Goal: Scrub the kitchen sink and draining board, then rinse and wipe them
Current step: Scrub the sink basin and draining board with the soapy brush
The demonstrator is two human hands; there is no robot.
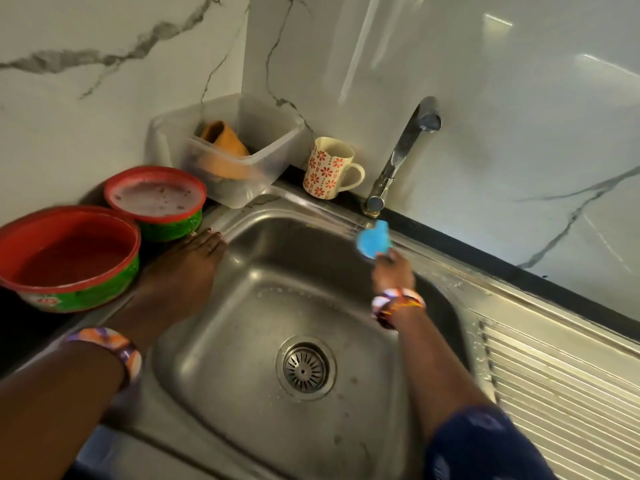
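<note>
The steel sink [242, 393] fills the middle of the view, its round drain strainer [305, 367] near the front. A ribbed draining board [561, 386] runs off to the right. My right hand [393, 270] grips a blue sponge [374, 239] and holds it against the sink's back rim, just below the tap [403, 150]. My left hand [183, 271] rests flat on the sink's left rim, fingers straight, beside the smaller red bowl. No water runs from the tap. The sponge is blurred.
Two red and green bowls [69, 258] [157, 202] stand on the dark counter at the left. Behind them are a clear plastic tub [239, 181] holding an orange item and a flowered mug [327, 168]. Marble wall panels close off the back.
</note>
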